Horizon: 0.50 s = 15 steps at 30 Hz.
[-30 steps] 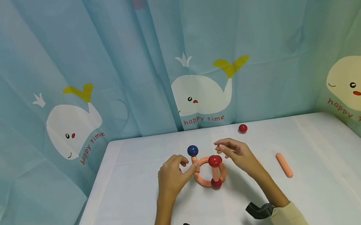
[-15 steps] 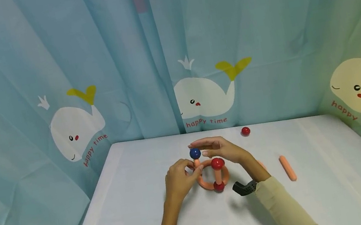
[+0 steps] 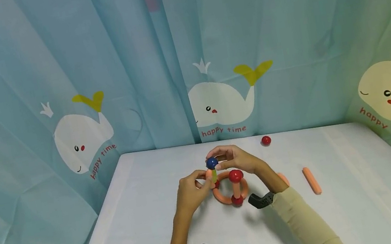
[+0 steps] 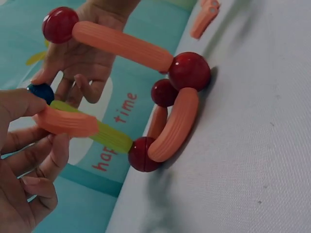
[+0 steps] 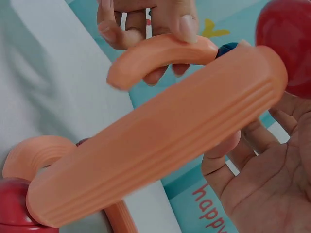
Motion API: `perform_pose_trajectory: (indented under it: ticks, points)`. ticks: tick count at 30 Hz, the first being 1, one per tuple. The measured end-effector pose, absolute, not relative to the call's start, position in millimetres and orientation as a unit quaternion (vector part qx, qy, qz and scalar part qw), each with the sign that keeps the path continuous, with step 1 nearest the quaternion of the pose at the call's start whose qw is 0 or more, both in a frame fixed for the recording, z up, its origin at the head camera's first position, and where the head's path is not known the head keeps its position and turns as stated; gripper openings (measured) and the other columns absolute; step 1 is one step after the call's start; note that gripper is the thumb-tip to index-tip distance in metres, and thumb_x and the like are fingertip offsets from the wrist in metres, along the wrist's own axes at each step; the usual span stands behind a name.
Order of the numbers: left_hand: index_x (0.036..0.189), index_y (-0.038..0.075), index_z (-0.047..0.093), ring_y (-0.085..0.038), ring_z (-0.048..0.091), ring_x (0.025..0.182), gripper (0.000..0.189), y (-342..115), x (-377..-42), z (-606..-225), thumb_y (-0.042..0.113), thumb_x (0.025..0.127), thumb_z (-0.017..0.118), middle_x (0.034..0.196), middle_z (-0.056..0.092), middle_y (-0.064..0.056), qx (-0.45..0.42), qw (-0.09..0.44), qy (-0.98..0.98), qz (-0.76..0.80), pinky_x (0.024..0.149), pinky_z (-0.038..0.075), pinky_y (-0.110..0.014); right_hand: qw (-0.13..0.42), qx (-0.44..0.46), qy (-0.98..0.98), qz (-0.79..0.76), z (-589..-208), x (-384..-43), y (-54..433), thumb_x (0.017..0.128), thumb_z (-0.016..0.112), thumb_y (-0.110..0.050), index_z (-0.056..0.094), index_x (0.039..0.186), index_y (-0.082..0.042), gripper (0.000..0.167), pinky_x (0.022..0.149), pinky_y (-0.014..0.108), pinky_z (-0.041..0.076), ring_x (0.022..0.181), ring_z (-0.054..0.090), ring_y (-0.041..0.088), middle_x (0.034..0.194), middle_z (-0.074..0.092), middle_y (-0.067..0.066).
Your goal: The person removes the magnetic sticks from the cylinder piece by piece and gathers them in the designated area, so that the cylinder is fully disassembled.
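Note:
My left hand point(image 3: 190, 192) pinches a curved orange magnetic rod point(image 4: 65, 121) between thumb and fingers. One end of that rod meets the blue ball point(image 3: 212, 163). My right hand point(image 3: 236, 159) holds the blue ball with its thumb and fingers. Below the ball stands a yellow-green rod point(image 4: 114, 137), its lower end on a red ball point(image 4: 144, 154) of the ring. The ring point(image 3: 221, 198) is made of curved orange rods and red balls, and lies on the table. An upright straight orange rod point(image 5: 160, 136) rises from its near side, topped by another red ball point(image 3: 235, 175).
A loose red ball point(image 3: 266, 140) lies near the table's back edge. To the right is a straight orange rod point(image 3: 312, 180). Another orange piece point(image 3: 283, 178) is partly hidden by my right forearm. A whale-print curtain point(image 3: 146, 61) hangs behind the white table point(image 3: 130, 219).
My right hand has moved left from beside the ring and taken hold of the blue ball. The left hand has brought the curved rod up to it, and the yellow-green rod now shows.

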<state>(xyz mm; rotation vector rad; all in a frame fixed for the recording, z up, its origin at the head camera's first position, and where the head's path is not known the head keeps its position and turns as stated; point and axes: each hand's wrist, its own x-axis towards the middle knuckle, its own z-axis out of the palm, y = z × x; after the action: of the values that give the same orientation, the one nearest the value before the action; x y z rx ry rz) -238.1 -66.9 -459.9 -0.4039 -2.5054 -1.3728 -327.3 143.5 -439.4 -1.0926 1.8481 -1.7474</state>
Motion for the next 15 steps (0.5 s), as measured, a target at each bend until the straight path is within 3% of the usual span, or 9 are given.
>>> perform_pose_trajectory:
  ticks: [8, 13, 15]
  points:
    - [0.113, 0.015, 0.065, -0.031, 0.064, 0.059, 0.029, -66.3, -241.7, -461.4, 0.039, 0.096, 0.06, 0.083, 0.07, -0.004, -0.112, 0.071, -0.791, -0.597, 0.053, 0.048, -0.024, 0.165, -0.361, 0.69, -0.605, -438.6, -323.9, 145.7, 0.093, 0.062, -0.006, 0.055, 0.132, 0.004, 0.041, 0.097, 0.028, 0.051, 0.116, 0.061, 0.016, 0.129, 0.06, 0.023]
    - [0.116, 0.014, 0.064, -0.025, 0.063, 0.057, 0.027, -65.9, -243.5, -462.0, 0.031, 0.096, 0.063, 0.085, 0.068, -0.011, -0.106, 0.054, -0.764, -0.634, 0.055, 0.05, -0.025, 0.153, -0.356, 0.706, -0.593, -438.6, -324.5, 146.1, 0.093, 0.063, -0.007, 0.057, 0.131, 0.001, 0.04, 0.095, 0.028, 0.052, 0.115, 0.061, 0.017, 0.129, 0.06, 0.024]
    - [0.117, 0.013, 0.063, -0.016, 0.059, 0.053, 0.027, -66.6, -244.3, -463.9, 0.027, 0.095, 0.065, 0.091, 0.067, -0.014, -0.113, 0.056, -0.763, -0.634, 0.053, 0.048, -0.023, 0.149, -0.355, 0.713, -0.586, -438.4, -324.3, 145.7, 0.093, 0.063, -0.008, 0.058, 0.131, 0.0, 0.039, 0.095, 0.028, 0.052, 0.115, 0.062, 0.017, 0.13, 0.06, 0.023]
